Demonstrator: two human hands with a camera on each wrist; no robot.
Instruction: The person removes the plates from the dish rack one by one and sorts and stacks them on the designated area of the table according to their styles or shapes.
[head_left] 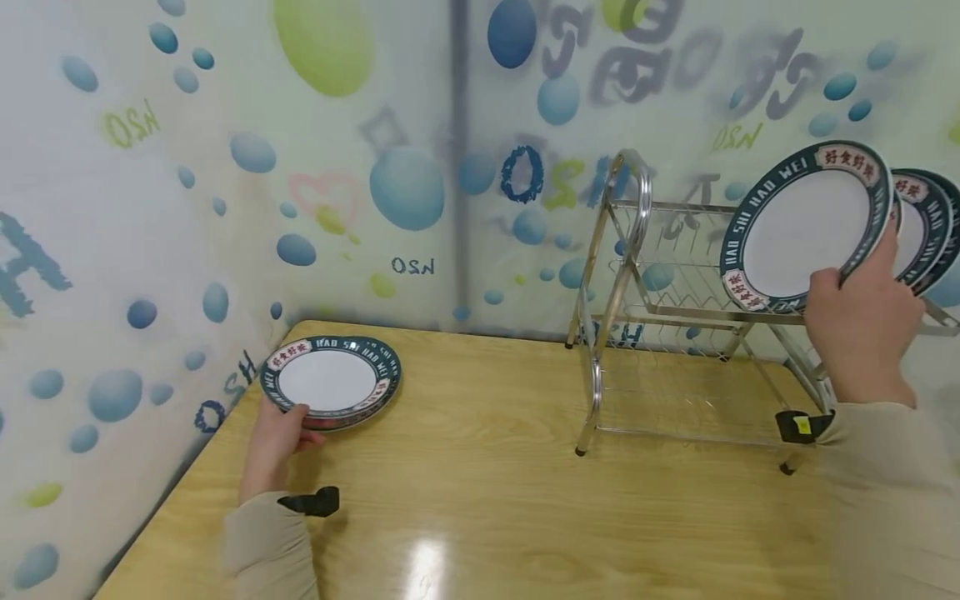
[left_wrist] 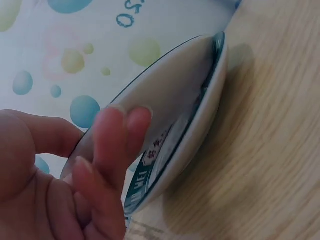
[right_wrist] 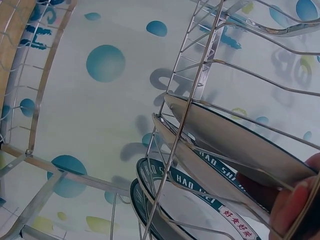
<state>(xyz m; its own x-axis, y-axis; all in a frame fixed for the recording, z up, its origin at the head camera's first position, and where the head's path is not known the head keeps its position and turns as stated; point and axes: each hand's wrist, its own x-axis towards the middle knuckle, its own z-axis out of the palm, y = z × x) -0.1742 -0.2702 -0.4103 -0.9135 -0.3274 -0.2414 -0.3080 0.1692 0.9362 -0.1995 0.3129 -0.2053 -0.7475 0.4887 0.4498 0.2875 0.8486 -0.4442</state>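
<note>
At the table's left, my left hand (head_left: 273, 446) holds a round white plate (head_left: 326, 379) with a green lettered rim by its near edge. In the left wrist view, that plate is tilted over a similar lower plate (left_wrist: 205, 125) on the table, with a gap between them. My right hand (head_left: 866, 325) grips the edge of another such plate (head_left: 810, 233), which stands tilted at the upper tier of a metal dish rack (head_left: 597, 383). Behind it, several matching plates (right_wrist: 200, 200) lean among the rack's wires. The right fingers are partly hidden.
The rack stands at the table's back right, its lower wire shelf close to the tabletop. A wall (head_left: 405, 283) printed with bubbles and letters runs behind and along the left of the wooden table (head_left: 480, 492).
</note>
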